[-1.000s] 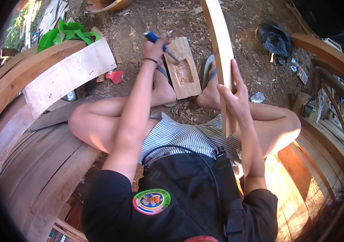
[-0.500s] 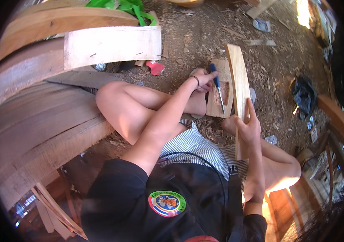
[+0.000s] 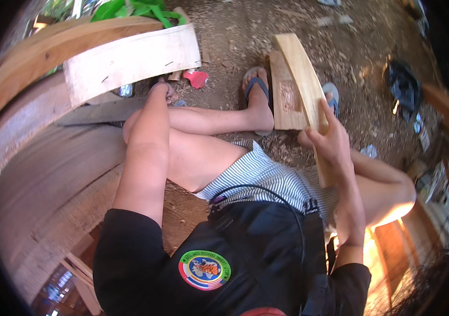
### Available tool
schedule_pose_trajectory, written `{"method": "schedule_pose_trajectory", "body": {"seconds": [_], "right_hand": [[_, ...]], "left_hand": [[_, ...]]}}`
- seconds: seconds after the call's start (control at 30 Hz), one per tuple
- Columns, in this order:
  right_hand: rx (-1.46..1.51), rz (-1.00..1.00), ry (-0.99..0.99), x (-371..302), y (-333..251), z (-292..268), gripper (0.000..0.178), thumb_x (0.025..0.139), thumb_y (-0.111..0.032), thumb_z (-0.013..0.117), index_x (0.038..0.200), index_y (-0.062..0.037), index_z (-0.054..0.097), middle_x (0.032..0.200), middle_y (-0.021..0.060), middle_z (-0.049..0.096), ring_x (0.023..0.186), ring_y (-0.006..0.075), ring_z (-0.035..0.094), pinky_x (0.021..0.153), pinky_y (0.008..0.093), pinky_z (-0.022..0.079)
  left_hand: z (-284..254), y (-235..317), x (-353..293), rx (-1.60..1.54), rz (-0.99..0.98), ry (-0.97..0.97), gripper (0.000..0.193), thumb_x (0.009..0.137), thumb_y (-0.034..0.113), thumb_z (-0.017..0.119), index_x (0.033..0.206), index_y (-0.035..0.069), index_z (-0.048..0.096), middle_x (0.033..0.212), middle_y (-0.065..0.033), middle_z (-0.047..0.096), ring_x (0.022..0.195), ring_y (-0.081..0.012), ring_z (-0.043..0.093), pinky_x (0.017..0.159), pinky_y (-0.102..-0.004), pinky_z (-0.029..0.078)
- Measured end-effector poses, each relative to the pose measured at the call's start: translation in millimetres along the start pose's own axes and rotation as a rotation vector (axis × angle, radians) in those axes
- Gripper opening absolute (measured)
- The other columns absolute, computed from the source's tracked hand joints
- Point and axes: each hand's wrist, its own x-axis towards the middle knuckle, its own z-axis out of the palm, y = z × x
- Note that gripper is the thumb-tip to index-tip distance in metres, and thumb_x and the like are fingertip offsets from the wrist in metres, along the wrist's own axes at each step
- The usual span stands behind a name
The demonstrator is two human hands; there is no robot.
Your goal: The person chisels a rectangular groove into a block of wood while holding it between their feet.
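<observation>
My right hand (image 3: 334, 138) is closed around a long pale wooden plank (image 3: 299, 73), which slants up and away from my lap. Beyond it, a short wooden block (image 3: 281, 66) with a rough carved recess lies on the ground between my feet, partly covered by the plank. My left arm stretches forward over my left knee. Below the edge of a pale nailed board (image 3: 135, 59), my left hand (image 3: 167, 94) is low and partly hidden, so its fingers are hard to make out. No chisel shows in this view now.
Heavy timber (image 3: 51, 158) runs along my left side. A red scrap (image 3: 196, 79) and green plastic (image 3: 135, 9) lie near the pale board. Wood chips cover the dirt floor. A black plastic bag (image 3: 403, 87) is at the right.
My left hand has moved from the carved block, where it held a blue-handled chisel, left to beside the pale board. The right hand still grips the plank. The whole view has shifted.
</observation>
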Motion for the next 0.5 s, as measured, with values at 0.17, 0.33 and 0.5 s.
{"method": "schedule_pose_trajectory", "body": {"seconds": [0.17, 0.33, 0.5], "right_hand": [[-0.058, 0.036, 0.000, -6, 10, -6, 0.080, 0.074, -0.034, 0.072, 0.148, -0.0246, 0.042, 0.110, 0.0253, 0.063, 0.102, 0.0422, 0.064, 0.091, 0.0469, 0.049], [-0.084, 0.142, -0.065, -9, 11, -14, 0.083, 0.072, -0.036, 0.071, 0.148, -0.0244, 0.042, 0.108, 0.0250, 0.064, 0.102, 0.0414, 0.064, 0.091, 0.0466, 0.049], [-0.094, 0.140, -0.033, -5, 14, -13, 0.084, 0.072, -0.037, 0.071, 0.149, -0.0233, 0.041, 0.108, 0.0249, 0.063, 0.102, 0.0408, 0.064, 0.089, 0.0464, 0.050]], "left_hand": [[12, -3, 21, -0.074, -0.073, -0.042, 0.086, 0.082, 0.024, 0.076, 0.147, 0.018, 0.020, 0.102, -0.0142, 0.070, 0.069, -0.0176, 0.064, 0.062, -0.0338, 0.057], [13, -3, 16, 0.009, -0.080, -0.023, 0.106, 0.081, 0.022, 0.079, 0.157, 0.019, 0.006, 0.100, -0.0159, 0.069, 0.062, -0.0166, 0.061, 0.058, -0.0348, 0.056], [7, 52, -69, 0.053, 0.270, 0.230, 0.061, 0.083, 0.046, 0.069, 0.124, 0.006, 0.050, 0.110, -0.0210, 0.068, 0.091, -0.0308, 0.066, 0.080, -0.0396, 0.053]]}}
